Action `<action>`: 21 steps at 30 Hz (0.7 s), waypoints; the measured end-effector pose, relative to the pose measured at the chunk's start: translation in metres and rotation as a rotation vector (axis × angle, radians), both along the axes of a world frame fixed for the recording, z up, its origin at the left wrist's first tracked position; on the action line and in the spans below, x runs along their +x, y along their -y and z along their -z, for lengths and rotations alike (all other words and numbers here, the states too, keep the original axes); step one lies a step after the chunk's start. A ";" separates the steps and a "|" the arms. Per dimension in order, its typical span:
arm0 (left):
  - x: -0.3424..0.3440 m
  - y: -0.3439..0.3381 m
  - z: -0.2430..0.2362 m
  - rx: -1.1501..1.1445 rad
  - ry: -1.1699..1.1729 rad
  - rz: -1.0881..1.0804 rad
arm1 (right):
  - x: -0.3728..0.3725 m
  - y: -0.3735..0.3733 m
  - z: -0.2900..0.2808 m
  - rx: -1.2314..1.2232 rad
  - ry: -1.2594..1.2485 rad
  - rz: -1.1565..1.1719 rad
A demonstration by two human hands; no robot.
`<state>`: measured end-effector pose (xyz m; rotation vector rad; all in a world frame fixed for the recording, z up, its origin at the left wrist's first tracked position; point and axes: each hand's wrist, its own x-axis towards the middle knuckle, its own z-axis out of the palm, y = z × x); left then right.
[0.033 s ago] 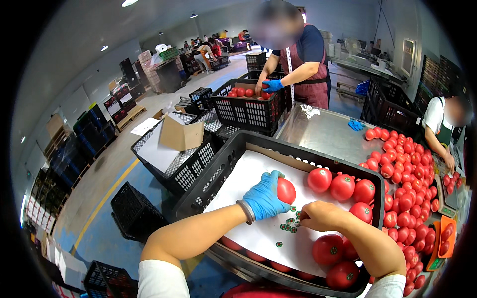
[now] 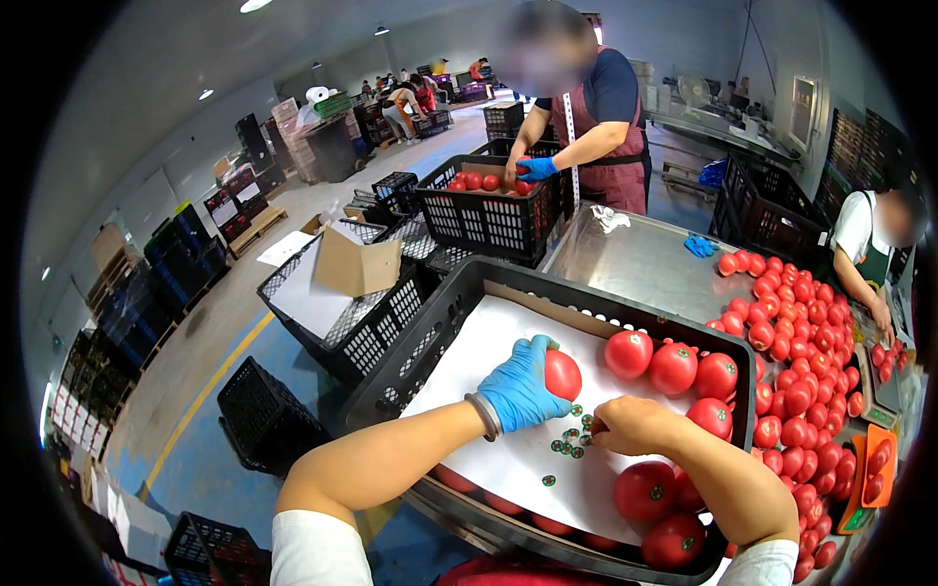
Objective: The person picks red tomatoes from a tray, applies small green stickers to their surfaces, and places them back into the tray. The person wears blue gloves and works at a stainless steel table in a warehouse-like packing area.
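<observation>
In a blue glove, my left hand (image 2: 518,386) is wrapped round a red tomato (image 2: 563,375) above a white paper sheet (image 2: 469,469). My bare right hand (image 2: 633,426) is closed, its fingertips pinched together beside several small round green-and-red stickers (image 2: 567,446) on the sheet. Whether anything is between those fingertips is hidden. The sheet lies in a black plastic crate (image 2: 386,376). Along the crate's far and right sides sit tomatoes (image 2: 674,368), several with a sticker on them. More tomatoes (image 2: 645,491) stand at its near right corner, and others show under the sheet's near edge.
On the steel table (image 2: 625,264) to the right lies a large heap of tomatoes (image 2: 796,342), with a blue glove (image 2: 700,245) behind. A person (image 2: 596,137) handles tomatoes in another black crate (image 2: 479,223) ahead. Crates (image 2: 342,322) stand on the left. Another person (image 2: 860,254) reaches in at right.
</observation>
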<state>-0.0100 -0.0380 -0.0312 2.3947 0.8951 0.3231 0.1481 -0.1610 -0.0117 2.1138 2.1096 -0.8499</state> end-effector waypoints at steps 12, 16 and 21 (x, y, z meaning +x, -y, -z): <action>0.002 0.000 -0.004 -0.018 0.110 -0.051 | 0.003 -0.001 0.008 0.100 0.199 0.063; 0.003 -0.004 0.001 -0.134 0.146 -0.059 | 0.005 0.003 0.000 0.303 -0.023 0.188; 0.004 -0.004 0.000 -0.299 0.203 -0.066 | -0.001 0.000 -0.007 0.416 -0.167 0.246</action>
